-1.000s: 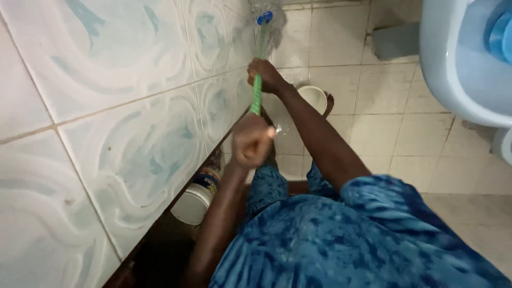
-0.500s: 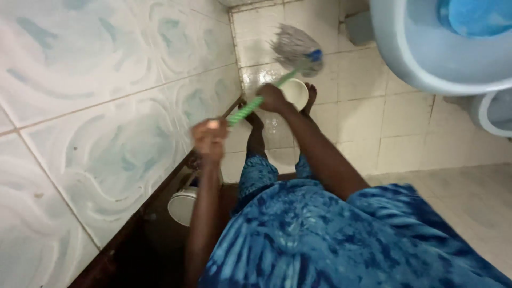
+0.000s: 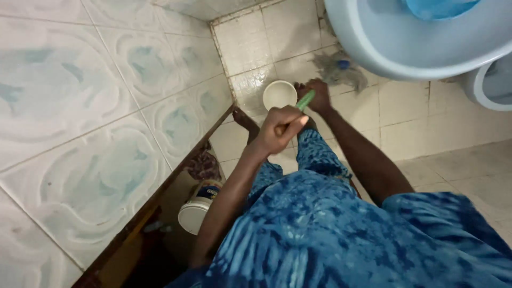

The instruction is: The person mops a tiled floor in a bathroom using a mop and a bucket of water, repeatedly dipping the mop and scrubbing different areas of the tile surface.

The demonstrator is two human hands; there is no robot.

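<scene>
Gripping one green mop handle point(image 3: 304, 100), the left hand point(image 3: 280, 129) and right hand point(image 3: 318, 95) each keep a closed grip; one grey mop head point(image 3: 341, 72) lies beyond them, one white bowl point(image 3: 279, 95) just beside.

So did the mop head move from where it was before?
Yes. The mop head came off the wall tiles and swung right across the floor, now lying under the blue toilet bowl, past the white bowl.

Bare floor tiles point(image 3: 426, 133) lie open to the right of the mop head point(image 3: 341, 72), while the pale blue basin point(image 3: 405, 48) hangs over it, the small white bowl point(image 3: 279, 94) sits just left, and the tiled wall point(image 3: 106, 106) closes the left side.
</scene>
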